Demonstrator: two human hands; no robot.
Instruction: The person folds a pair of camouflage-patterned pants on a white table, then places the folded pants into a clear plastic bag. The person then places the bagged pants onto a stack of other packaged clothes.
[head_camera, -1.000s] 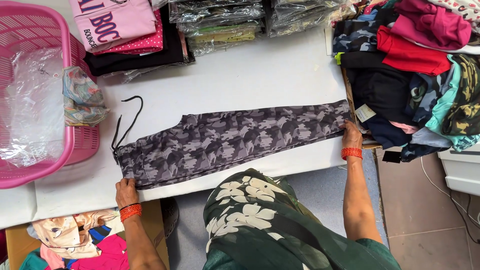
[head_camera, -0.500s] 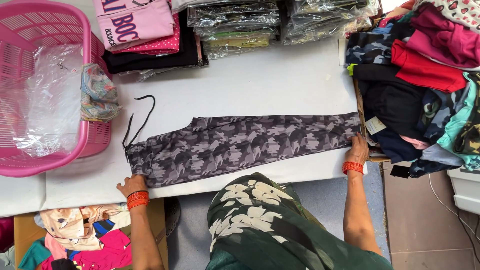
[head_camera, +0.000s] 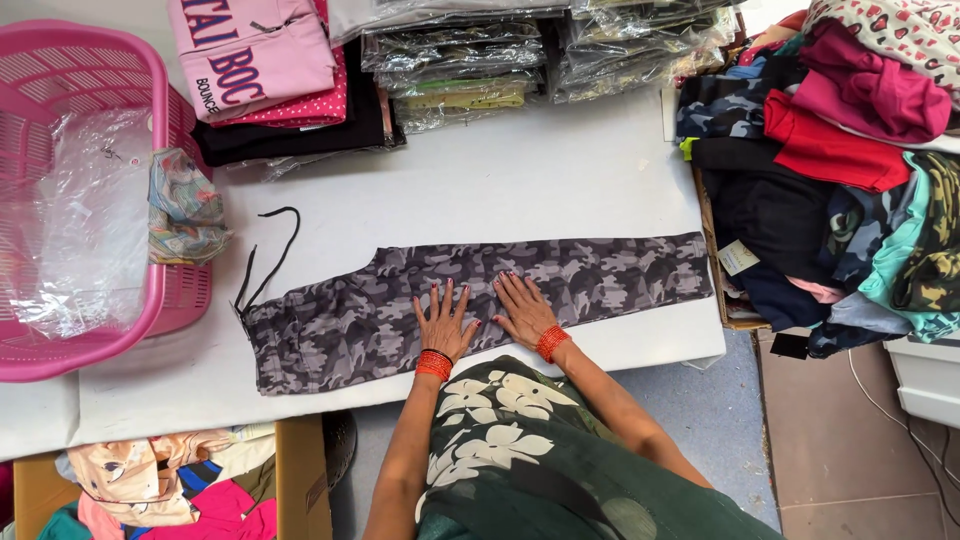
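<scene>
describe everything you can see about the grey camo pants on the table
The grey camo pants lie flat on the white table, folded lengthwise into one long strip, waist toward the pink basket and cuffs at the right table edge. The fabric looks soft and knitted, printed in grey, charcoal and black patches. A black drawstring trails loose from the waist. The left hand and right hand press flat, fingers spread, on the middle.

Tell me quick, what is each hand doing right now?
Left hand: open, flat on the grey camouflage trousers, holding nothing.
Right hand: open, flat on the same trousers, beside the left, holding nothing.
</scene>
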